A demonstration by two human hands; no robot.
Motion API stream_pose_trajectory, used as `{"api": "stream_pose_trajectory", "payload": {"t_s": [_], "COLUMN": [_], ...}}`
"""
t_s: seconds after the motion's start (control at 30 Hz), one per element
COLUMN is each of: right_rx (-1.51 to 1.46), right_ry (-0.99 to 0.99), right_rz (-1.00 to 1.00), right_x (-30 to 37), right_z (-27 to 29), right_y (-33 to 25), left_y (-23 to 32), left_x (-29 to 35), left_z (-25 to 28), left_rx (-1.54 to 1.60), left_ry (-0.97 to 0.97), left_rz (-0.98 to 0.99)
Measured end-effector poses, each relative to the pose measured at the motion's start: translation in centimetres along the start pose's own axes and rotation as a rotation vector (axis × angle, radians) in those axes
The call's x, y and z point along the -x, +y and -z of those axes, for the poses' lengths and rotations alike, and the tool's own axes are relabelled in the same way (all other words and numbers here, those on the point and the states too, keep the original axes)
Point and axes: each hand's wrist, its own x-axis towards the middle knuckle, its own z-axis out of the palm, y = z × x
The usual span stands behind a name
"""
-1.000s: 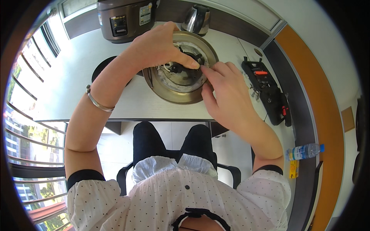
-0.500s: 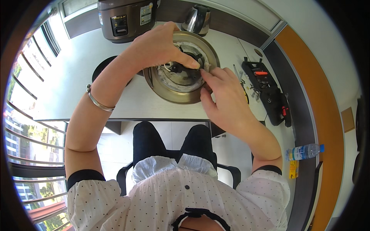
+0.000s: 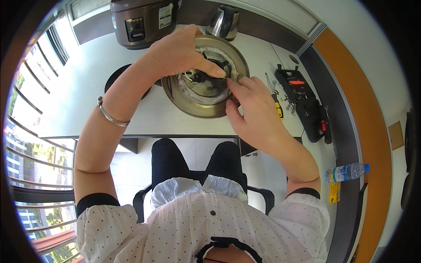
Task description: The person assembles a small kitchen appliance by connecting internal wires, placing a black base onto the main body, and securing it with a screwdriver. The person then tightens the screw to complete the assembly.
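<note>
A round metal appliance [image 3: 182,103] with a brass-toned rim and a dusty, whitish inner face lies on the table before me. In its middle sits a black fitting [image 3: 214,85] with wires. My left hand [image 3: 186,52] reaches across its far-left side. The left thumb presses on the black fitting, while the other fingers are mostly hidden at the far rim. My right hand [image 3: 254,103] is at the right side, fingers bent, index fingertip close to my left thumb tip. Its thumb is lower, by the rim. Any small part at the right fingertips is too small to name.
A rice cooker [image 3: 142,26] and a steel kettle [image 3: 222,23] stand at the back. On the right are a yellow-black screwdriver [image 3: 278,107], a black tool case [image 3: 307,109] and a water bottle [image 3: 346,172]. A black disc [image 3: 115,81] lies left, partly under my forearm.
The appliance and both hands have shifted very slightly left. More of the screwdriver's yellow handle shows beside my right hand. The fingers stay in nearly the same place.
</note>
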Motion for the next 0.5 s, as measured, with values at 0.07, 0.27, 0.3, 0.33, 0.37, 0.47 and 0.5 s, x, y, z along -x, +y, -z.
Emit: {"api": "stream_pose_trajectory", "payload": {"t_s": [0.07,0.27,0.3,0.33,0.37,0.47,0.5], "right_rx": [0.013,0.034,0.024,0.029,0.034,0.047,0.051], "right_ry": [0.021,0.211,0.223,0.214,0.206,0.173,0.161], "right_rz": [0.013,0.028,0.029,0.041,0.053,0.066,0.066], "right_x": [0.1,-0.9,-1.1,-1.3,-1.4,-1.7,-1.8], "right_z": [-0.1,-0.2,-0.1,-0.1,0.0,0.1,0.1], "right_y": [0.1,1.8,2.1,2.3,2.4,2.7,2.7], "left_y": [0.2,-0.6,-0.6,-0.7,-0.8,-0.8,-0.8], "left_x": [0.2,-0.3,-0.3,-0.3,-0.4,-0.6,-0.6], "left_z": [0.1,-0.6,-0.6,-0.8,-0.9,-0.9,-0.9], "left_rx": [0.011,-0.024,-0.031,-0.037,-0.044,-0.076,-0.077], "left_ry": [-0.017,0.053,0.060,0.066,0.072,0.052,0.052], "left_rz": [0.008,-0.069,-0.074,-0.079,-0.084,-0.070,-0.069]}}
